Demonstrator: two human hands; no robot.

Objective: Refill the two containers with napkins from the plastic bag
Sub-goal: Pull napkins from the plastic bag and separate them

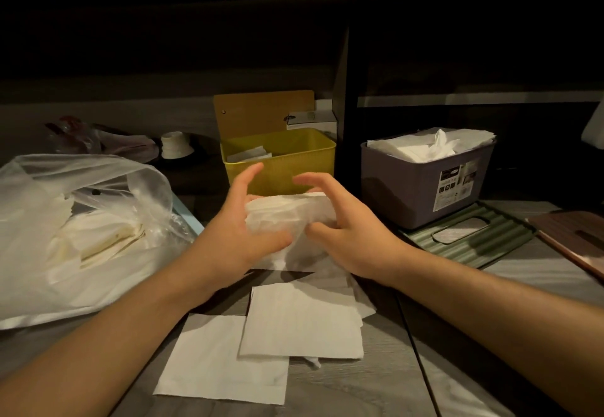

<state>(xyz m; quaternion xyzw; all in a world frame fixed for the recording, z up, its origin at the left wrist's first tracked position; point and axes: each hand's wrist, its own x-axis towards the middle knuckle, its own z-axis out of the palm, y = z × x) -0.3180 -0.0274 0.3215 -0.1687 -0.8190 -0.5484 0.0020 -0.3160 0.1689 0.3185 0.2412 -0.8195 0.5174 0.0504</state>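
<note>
— What did the hands have between them?

— A bundle of white napkins (289, 217), raised above the table (392, 367) just in front of the yellow container (279, 163). The left hand (240, 230) gripped its left end, thumb curled under and onto the paper, with the forefinger lifted free. The right hand (346, 233) gripped the right end, thumb pressed into the front and fingers arched over the top. Neither hand was clenched; both were half-closed round the bundle.

— And the containers?

— The yellow container held only a few folded napkins low inside, against its left wall. The purple container (425, 181), to the right, was full to the brim, crumpled white napkins rising above the rim.

— Any writing?

— A printed label (456, 186) on the purple container's front, dark panels with small pictures; the text looked too small and dim to read.

— Where was the plastic bag?

— On the left of the table: the plastic bag (75, 227), translucent, mouth slack, with pale napkins inside. Loose napkins (277, 335) lay flat and overlapping on the table beneath the hands.

— What else?

— A ribbed green lid (467, 237) with a slot lay flat, partly under the purple container, and a brown lid (575, 240) lay beside it at the right edge. A wooden board (261, 112) stood upright behind the yellow container.
</note>
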